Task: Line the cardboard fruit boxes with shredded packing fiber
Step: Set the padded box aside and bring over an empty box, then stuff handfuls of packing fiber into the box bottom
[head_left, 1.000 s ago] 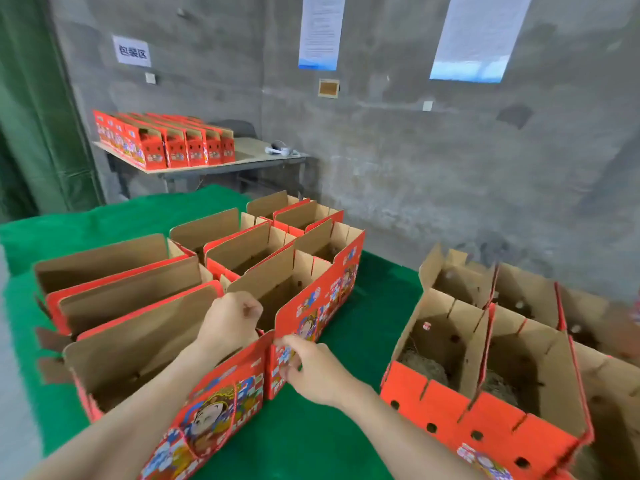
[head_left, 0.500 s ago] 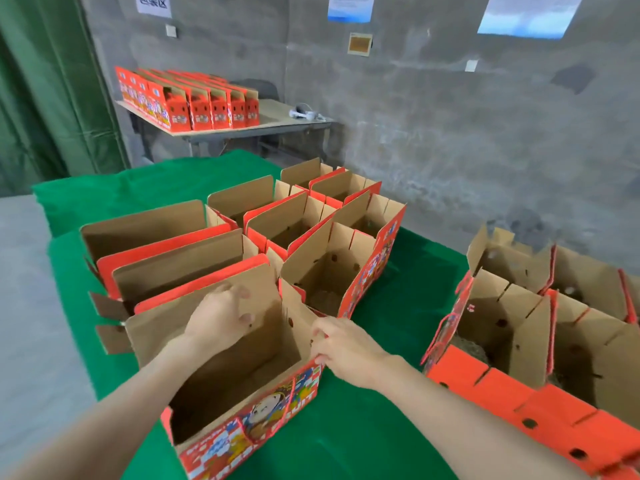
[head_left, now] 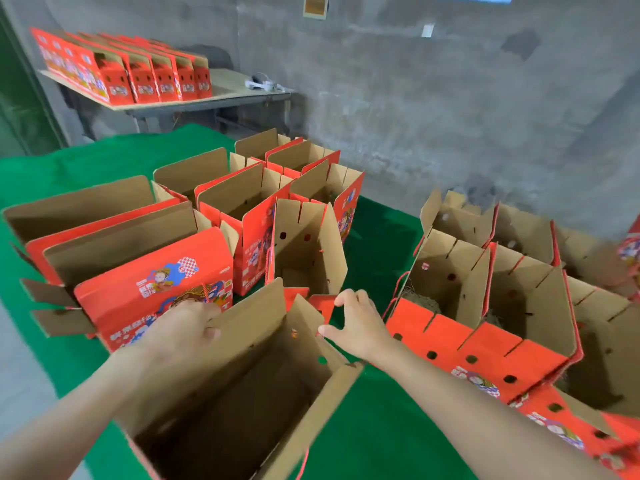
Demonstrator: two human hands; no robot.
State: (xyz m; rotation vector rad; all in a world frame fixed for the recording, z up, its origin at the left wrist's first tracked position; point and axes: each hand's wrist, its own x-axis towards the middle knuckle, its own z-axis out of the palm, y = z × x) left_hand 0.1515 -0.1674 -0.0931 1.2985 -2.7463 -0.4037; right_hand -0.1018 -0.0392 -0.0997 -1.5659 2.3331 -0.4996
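The nearest open box stands at the near edge of the green-covered tabletop. The left grip is curled over the top of its long left wall. The right grip is spread and holds nothing, its thumb at the box's far end flap. Shredded fiber lies in the right-hand boxes, and more open boxes stand behind

near box cropped, fiber mostly hidden
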